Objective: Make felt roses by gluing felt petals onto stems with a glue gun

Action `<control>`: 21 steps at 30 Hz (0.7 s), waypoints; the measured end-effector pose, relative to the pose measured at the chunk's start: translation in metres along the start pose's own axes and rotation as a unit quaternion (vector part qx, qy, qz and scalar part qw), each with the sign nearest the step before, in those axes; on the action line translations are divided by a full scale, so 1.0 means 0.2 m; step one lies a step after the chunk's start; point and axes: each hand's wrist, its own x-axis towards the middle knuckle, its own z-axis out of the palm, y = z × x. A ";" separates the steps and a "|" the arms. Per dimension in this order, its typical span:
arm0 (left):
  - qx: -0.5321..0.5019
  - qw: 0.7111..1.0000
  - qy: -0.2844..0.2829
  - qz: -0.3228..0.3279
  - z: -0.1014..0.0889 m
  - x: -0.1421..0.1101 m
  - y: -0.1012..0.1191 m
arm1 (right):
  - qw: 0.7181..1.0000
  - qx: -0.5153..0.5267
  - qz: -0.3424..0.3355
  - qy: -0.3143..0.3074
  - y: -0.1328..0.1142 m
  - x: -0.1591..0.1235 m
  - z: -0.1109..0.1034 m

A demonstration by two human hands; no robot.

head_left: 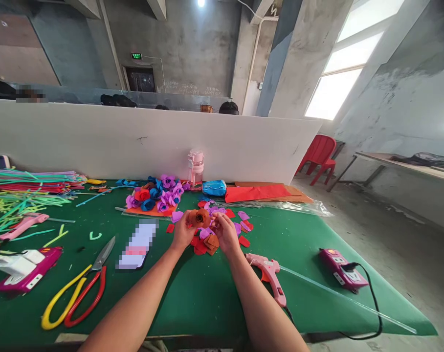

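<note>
Forearms (pixel 143 298), two, bare, over green tabletop (pixel 198 308). Left hand (pixel 183 231): holding one brown flower (pixel 200 218); right hand (pixel 225 233): narrowly curled at flower's edge, cannot tell whether gripping.

Flower (pixel 200 218): rusty orange-brown, darker at the core. Loose petals (pixel 210 241): red, purple and brown mixed, bits of blue at the far edge. Made-up flowers (pixel 166 197): purple, deep blue, some red, over an orange sheet (pixel 166 211). Table cover (pixel 302 234): plain green. Glue gun (pixel 271 268): pink, orange trigger; its glue stick (pixel 335 289) clear. Scissors (pixel 97 266): grey blades, one handle yellow, the other red. Right-hand power strip (pixel 341 269): magenta, white socket panels. Packet (pixel 213 188): bright blue. Cup (pixel 196 166): pale pink. Partition (pixel 244 149): white, with thin dark scribbles. Chair (pixel 319 152): red.
</note>
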 end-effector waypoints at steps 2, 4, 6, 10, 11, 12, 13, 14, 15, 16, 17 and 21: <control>-0.001 1.000 -0.016 0.010 0.00 0.00 -0.01 | 1.000 -0.014 -0.016 0.009 0.00 0.01 -0.01; -0.001 0.999 -0.040 0.012 -0.01 0.00 -0.02 | 0.999 -0.034 -0.036 0.009 0.00 0.02 -0.02; -0.004 0.998 -0.062 0.009 -0.01 0.01 -0.02 | 0.998 -0.049 -0.049 0.003 -0.01 0.02 -0.03; -0.004 0.996 -0.087 0.008 -0.01 0.01 -0.01 | 0.994 -0.088 -0.063 -0.018 -0.01 0.02 -0.03; 0.001 0.996 -0.089 0.008 -0.02 0.01 -0.01 | 0.992 -0.104 -0.068 -0.023 -0.01 0.01 -0.02; 0.008 0.996 -0.089 0.008 -0.02 0.01 -0.02 | 0.990 -0.121 -0.072 -0.026 -0.02 0.01 -0.02; 0.014 0.996 -0.088 0.008 -0.02 0.02 -0.02 | 0.987 -0.137 -0.076 -0.028 -0.02 0.00 -0.01; 0.019 0.996 -0.088 0.009 -0.02 0.01 -0.02 | 0.985 -0.149 -0.079 -0.028 -0.02 0.00 0.00; 0.023 0.996 -0.088 0.009 -0.02 0.01 -0.02 | 0.984 -0.156 -0.082 -0.030 -0.03 -0.01 0.00; 0.024 0.996 -0.089 0.010 -0.01 0.01 -0.03 | 0.983 -0.161 -0.086 -0.031 -0.03 -0.01 0.01; 0.025 0.995 -0.091 0.011 -0.01 0.01 -0.03 | 0.982 -0.164 -0.089 -0.035 -0.03 -0.02 0.01; 0.033 0.995 -0.089 0.001 -0.01 0.01 -0.03 | 0.980 -0.171 -0.092 -0.052 -0.03 -0.02 0.02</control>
